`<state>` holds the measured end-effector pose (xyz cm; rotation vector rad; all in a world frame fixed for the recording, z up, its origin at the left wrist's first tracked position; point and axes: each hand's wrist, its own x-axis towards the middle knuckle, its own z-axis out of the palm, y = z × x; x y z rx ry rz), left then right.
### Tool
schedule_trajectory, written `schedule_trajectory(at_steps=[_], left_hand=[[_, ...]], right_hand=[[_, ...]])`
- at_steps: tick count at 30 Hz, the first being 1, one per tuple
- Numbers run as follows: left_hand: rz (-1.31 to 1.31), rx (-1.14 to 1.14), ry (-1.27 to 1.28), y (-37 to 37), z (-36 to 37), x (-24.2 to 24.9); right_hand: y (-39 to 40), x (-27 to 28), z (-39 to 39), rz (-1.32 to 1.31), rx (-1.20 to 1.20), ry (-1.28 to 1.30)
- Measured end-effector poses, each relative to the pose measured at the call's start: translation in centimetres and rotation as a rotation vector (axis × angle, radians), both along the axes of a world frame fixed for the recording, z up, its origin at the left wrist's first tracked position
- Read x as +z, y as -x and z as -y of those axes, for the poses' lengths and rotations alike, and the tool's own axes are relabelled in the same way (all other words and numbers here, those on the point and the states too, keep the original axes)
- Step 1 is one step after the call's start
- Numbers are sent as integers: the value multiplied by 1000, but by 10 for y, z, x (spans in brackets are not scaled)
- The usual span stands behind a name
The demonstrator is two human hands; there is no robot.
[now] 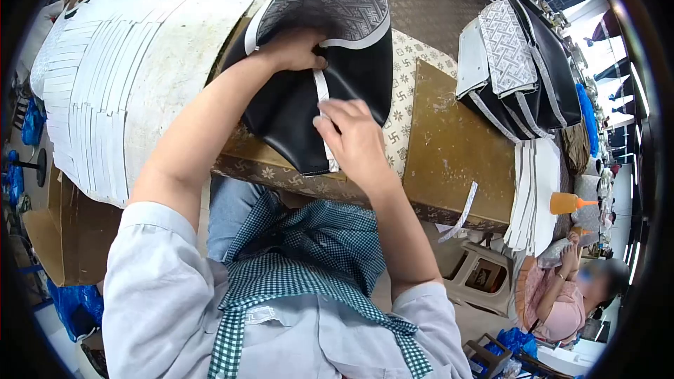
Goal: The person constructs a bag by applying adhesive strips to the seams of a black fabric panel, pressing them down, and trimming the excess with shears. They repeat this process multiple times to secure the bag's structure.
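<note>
A black leather-like bag body lies on the table edge before me, its patterned grey lining showing at the open mouth with a white rim. My left hand reaches into the mouth, closed on the bag near its rim, with some fingers hidden inside. Down the black outer face runs a narrow white strip. Over its middle is my right hand, fingers bent and thumb close to them, touching the strip. The fingertips are slightly blurred.
Overlapping white strip-like pieces cover the left. At right are a brown board, a stack of black and patterned bag parts, white sheets, an orange bottle and a loose strip. A person in pink sits beyond a stool.
</note>
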<state>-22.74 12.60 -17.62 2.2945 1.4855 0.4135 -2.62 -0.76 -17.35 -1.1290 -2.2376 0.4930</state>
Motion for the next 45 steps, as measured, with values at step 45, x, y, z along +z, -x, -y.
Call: schedule_trajectory(at_steps=[45], left_hand=[[475, -228, -791, -51, 215, 182]], right_hand=[[-104, 112, 53, -1340, -419, 125]])
